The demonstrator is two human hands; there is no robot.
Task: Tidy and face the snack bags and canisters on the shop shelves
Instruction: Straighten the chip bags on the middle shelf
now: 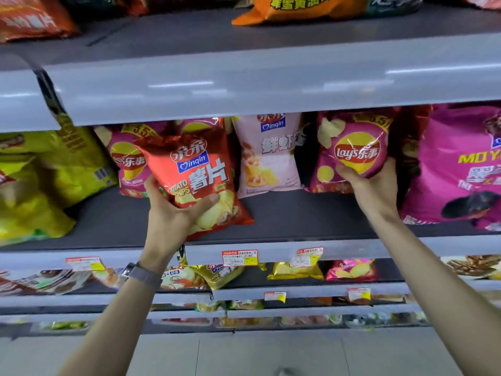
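Bright overhead light is glaring in streaks on the shelf edge [271, 82]; frame edges are bending and blurring.

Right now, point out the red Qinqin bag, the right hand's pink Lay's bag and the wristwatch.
red Qinqin bag [193, 162]: head view, on its blue logo patch.
pink Lay's bag [356, 153]: head view, on its round logo.
wristwatch [145, 275]: head view, on the band.
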